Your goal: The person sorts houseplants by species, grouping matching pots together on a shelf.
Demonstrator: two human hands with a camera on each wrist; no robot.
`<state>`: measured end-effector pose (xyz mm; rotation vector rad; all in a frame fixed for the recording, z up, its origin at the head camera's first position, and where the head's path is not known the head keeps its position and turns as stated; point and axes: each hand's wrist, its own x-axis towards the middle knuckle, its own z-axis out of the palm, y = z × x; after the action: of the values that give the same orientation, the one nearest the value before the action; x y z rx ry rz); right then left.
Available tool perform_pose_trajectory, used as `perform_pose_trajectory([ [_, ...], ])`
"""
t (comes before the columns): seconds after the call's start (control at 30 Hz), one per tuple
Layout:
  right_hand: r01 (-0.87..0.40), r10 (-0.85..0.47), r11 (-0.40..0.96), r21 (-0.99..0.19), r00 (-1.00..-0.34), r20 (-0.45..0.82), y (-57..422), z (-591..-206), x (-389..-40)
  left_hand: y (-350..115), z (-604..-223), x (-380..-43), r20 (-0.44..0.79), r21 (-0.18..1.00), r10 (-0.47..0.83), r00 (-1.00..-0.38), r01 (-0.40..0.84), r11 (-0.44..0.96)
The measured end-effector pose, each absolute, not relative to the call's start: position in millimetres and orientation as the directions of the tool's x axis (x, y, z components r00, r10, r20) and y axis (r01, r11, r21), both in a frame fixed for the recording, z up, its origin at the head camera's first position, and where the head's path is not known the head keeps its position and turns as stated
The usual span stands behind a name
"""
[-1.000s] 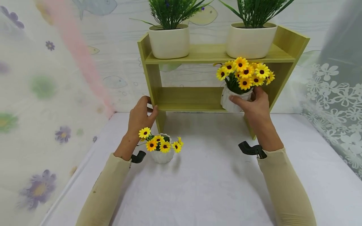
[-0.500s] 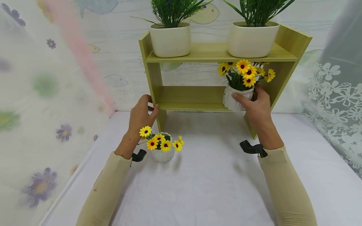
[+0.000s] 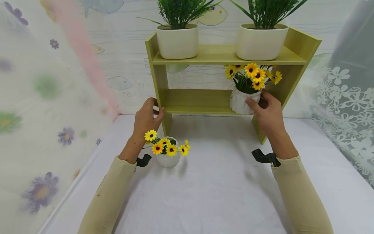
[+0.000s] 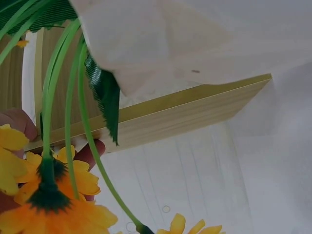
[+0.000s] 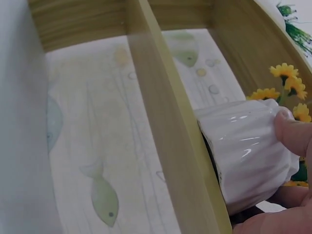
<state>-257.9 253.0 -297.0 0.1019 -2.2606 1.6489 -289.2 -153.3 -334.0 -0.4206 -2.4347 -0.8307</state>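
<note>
In the head view my right hand holds a ridged white flowerpot with yellow artificial sunflowers. Its thumb lies on the pot's front and the fingers reach round the right side. The pot is at the lower board of a two-tier wooden shelf, near the right panel; in the right wrist view the glossy pot overhangs the board's front edge. My left hand grips the shelf's left side panel, thumb in front and fingers behind. A second white sunflower pot stands on the table below it.
Two cream planters with green plants, the left planter and the right planter, stand on the top board. A white cloth covers the table. Patterned curtains hang behind and at the sides.
The sunflower pot has moved slightly back and right, its upper blooms now partly hidden behind the top board. My right thumb has slid rightward on the pot. The left hand keeps its grip.
</note>
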Motion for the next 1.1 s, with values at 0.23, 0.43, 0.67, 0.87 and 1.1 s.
perform_pose_trajectory([
  [0.23, -0.288, 0.187, 0.261, -0.921, -0.921, 0.341, 248, -297, -253, -153, -334, -289, 0.570, 0.473, 0.112, -0.814, 0.437, 0.765],
  [0.43, -0.339, 0.325, 0.288, -0.896, -0.845, 0.424, 236, -304, -252, -153, -335, -289, 0.568, 0.475, 0.107, -0.816, 0.431, 0.767],
  [0.67, -0.403, 0.472, 0.237, -0.884, -0.747, 0.468, 201, -316, -244, -152, -334, -289, 0.577, 0.472, 0.119, -0.808, 0.449, 0.758],
  [0.87, -0.525, 0.476, 0.278, -0.805, -0.652, 0.590, 160, -344, -241, -151, -333, -290, 0.574, 0.470, 0.117, -0.811, 0.443, 0.763],
  [1.1, -0.539, 0.266, 0.323, -0.778, -0.737, 0.622, 132, -379, -239, -152, -334, -289, 0.562, 0.483, 0.112, -0.820, 0.435, 0.760],
])
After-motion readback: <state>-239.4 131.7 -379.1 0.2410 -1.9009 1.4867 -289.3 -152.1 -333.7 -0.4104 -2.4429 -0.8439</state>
